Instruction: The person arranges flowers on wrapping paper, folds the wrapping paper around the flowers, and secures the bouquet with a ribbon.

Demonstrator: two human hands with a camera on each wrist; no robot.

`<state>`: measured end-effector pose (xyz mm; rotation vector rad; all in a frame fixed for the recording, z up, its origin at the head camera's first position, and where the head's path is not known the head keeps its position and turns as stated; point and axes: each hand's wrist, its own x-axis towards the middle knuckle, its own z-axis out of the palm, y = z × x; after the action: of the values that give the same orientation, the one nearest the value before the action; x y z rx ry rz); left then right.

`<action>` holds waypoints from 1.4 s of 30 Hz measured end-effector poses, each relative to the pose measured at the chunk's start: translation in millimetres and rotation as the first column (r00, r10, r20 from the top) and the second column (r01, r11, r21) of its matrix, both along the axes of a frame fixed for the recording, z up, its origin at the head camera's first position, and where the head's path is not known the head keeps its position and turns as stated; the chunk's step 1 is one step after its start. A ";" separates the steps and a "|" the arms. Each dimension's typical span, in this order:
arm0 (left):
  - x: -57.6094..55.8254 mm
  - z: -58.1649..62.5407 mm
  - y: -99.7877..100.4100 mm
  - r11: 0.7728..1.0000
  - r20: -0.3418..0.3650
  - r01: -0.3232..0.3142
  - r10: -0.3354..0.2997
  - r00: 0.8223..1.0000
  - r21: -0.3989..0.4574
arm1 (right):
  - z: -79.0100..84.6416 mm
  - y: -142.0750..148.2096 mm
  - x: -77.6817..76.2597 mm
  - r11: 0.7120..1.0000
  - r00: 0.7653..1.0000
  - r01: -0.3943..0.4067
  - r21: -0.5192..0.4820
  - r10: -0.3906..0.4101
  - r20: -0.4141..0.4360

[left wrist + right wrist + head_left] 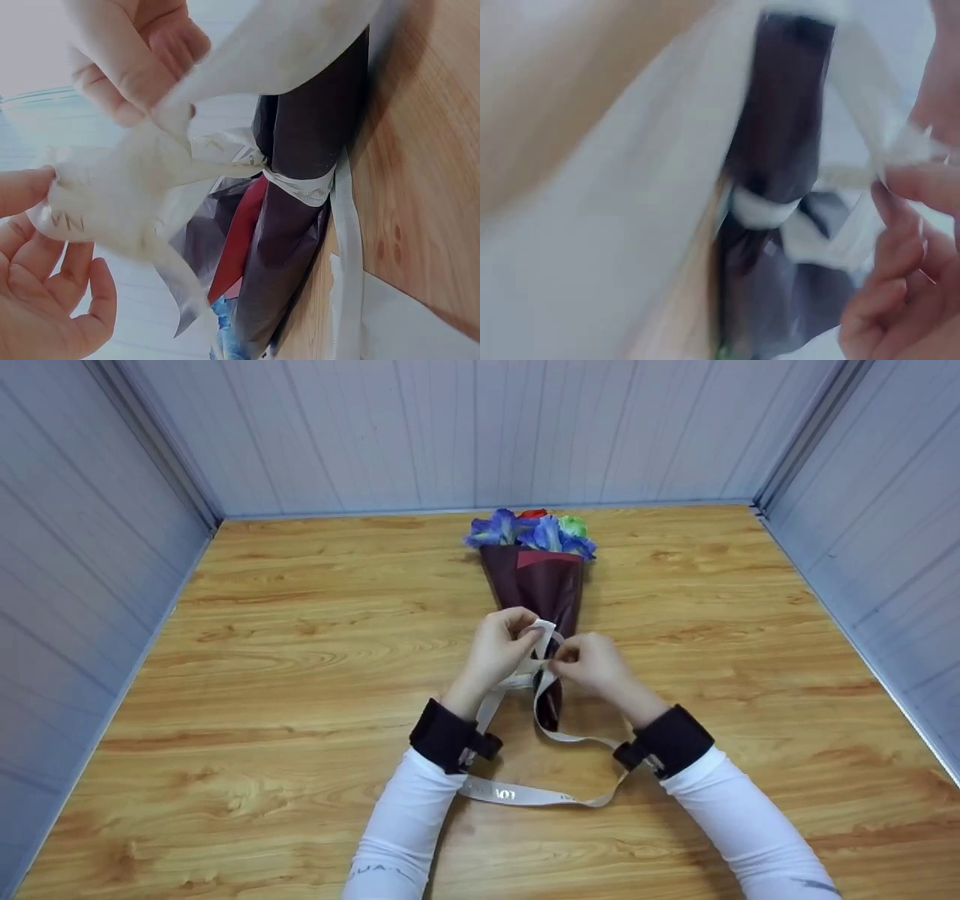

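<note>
A bouquet in dark maroon wrapping [517, 577], with blue, red and green flowers [546, 536] at its far end, lies on the table. A white ribbon [525, 793] with printed letters circles its narrow part; the left wrist view shows the tied band [304, 187] around the wrapping. Above the bouquet my left hand [501, 649] pinches a looped part of the ribbon between thumb and fingers. Just to its right, my right hand [596, 666] pinches another part of the ribbon, thumb against forefinger in the right wrist view. The crossing between the hands is blurred.
A long loop of ribbon trails over the wooden table [300, 720] toward the near side, passing by both black wrist straps [442, 735]. Pale panel walls [480, 435] stand at the back and both sides.
</note>
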<state>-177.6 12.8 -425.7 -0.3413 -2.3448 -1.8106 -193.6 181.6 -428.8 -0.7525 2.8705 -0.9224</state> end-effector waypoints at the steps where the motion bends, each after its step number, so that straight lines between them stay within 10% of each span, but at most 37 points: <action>1: 0.1 -0.2 0.1 1.000 0.002 -0.001 0.001 1.000 0.000 | -1.3 2.1 -2.7 0.999 1.000 0.028 -0.016 -0.029 -0.006; 28: 0.9 -1.2 1.0 1.000 -0.009 0.022 -0.022 1.000 -0.009 | -22.2 4.1 -31.1 0.961 0.966 0.233 -0.147 -0.212 0.146; 42: -1.4 -1.5 -5.1 1.000 0.028 0.008 -0.008 1.000 0.009 | -16.4 19.4 -28.4 0.863 0.916 0.300 -0.406 -0.142 0.374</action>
<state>-179.0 7.7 -427.2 -0.3264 -2.3571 -1.8404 -222.0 200.9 -445.2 -0.2298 2.4928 -1.6185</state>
